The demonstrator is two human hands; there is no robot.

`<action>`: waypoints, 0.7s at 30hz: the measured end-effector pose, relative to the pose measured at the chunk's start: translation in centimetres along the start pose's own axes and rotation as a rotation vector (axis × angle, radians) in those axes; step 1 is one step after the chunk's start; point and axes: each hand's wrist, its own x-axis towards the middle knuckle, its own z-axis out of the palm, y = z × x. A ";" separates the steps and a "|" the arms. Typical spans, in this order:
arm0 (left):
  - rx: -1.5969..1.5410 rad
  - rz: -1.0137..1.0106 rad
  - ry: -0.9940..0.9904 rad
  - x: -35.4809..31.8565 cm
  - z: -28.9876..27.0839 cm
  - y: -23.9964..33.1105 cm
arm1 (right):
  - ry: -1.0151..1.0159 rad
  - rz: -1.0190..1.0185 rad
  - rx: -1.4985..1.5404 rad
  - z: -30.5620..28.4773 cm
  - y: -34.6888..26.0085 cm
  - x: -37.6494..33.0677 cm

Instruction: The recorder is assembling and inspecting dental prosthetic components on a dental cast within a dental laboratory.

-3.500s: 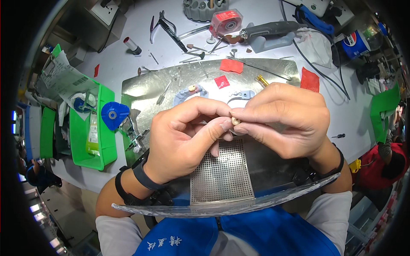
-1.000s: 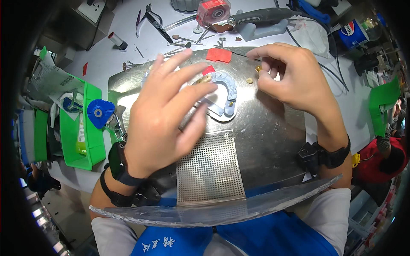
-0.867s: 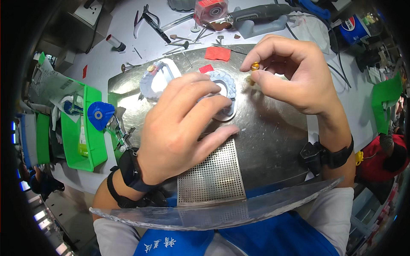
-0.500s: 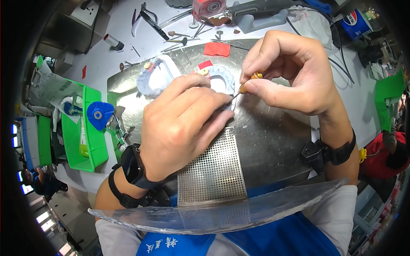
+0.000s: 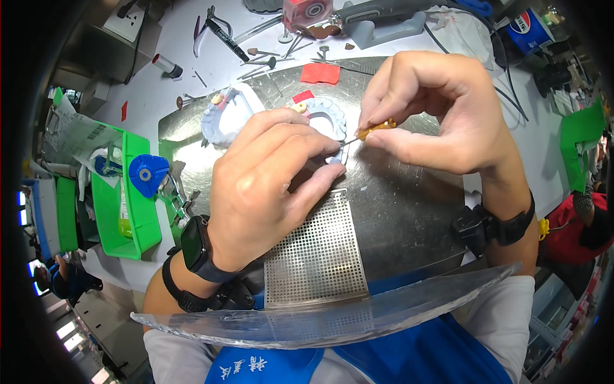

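My left hand curls over a pale grey-blue dental cast, its thumb and index finger closing on the near part, which the fingers partly hide. In a pinch of thumb and fingers, my right hand holds a small screwdriver with an amber handle. Its thin metal shaft points left, the tip ending at my left index finger by the cast; what it touches is hidden. A yellowish tooth piece shows on the cast beside my left fingers. Another dental cast lies beyond my left hand.
Under my hands is a metal board with a perforated metal sheet at its near side. A clear curved shield spans the front. Green bins stand left. Red pieces, burs and a grey rotary tool lie behind.
The screwdriver has turned in my right fingers, so more of its handle shows lying sideways. My left fingers have shifted slightly, thumb and index a little farther apart.
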 end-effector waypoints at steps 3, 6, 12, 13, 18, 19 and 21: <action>-0.015 -0.015 0.005 -0.1 0.0 0.0 | -0.029 0.036 -0.004 0.3 0.1 0.1; -0.021 -0.020 0.006 -0.1 0.0 0.0 | -0.030 0.046 -0.001 0.3 0.1 0.1; -0.032 -0.028 0.000 -0.1 -0.1 -0.1 | -0.035 -0.046 0.019 0.4 0.4 0.2; -0.037 -0.032 0.001 -0.1 -0.1 -0.1 | -0.041 -0.063 -0.023 0.3 0.3 0.2; -0.044 -0.030 0.016 -0.1 0.0 -0.1 | -0.065 -0.175 -0.309 0.4 -0.7 0.6; -0.050 -0.034 0.015 -0.2 0.0 -0.1 | -0.010 -0.190 -0.385 0.9 -0.8 0.6; -0.054 -0.036 0.019 -0.2 0.1 -0.2 | 0.040 -0.206 -0.461 1.6 -0.9 0.5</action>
